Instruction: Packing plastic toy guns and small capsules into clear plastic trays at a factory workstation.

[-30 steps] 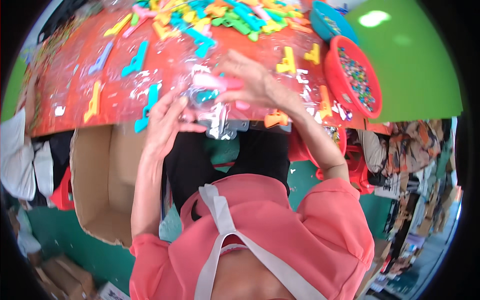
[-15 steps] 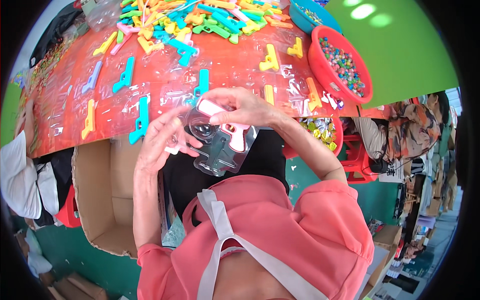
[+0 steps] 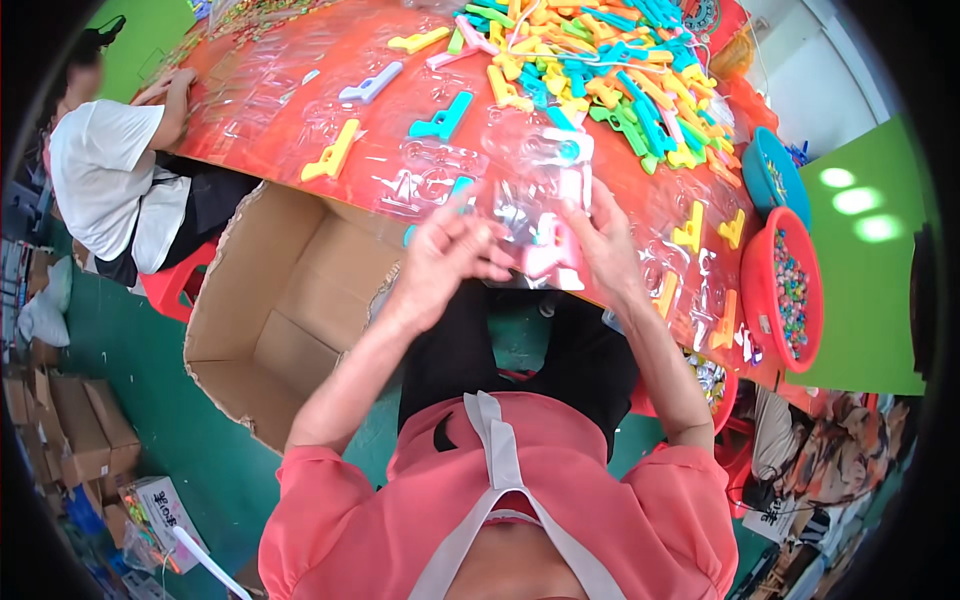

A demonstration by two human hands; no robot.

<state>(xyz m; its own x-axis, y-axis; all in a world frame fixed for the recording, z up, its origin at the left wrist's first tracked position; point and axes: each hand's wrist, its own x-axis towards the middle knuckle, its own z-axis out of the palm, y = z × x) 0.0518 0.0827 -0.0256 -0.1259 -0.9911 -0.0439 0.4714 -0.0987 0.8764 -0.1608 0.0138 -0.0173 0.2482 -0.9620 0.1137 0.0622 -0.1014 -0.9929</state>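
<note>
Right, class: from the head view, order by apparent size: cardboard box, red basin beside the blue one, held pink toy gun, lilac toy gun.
1. Cardboard box
2. Red basin
3. Pink toy gun, blurred, likely nearer the camera
4. Lilac toy gun

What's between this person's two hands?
In the head view, a clear plastic tray with a pink toy gun is between the left hand and the right hand.
</note>
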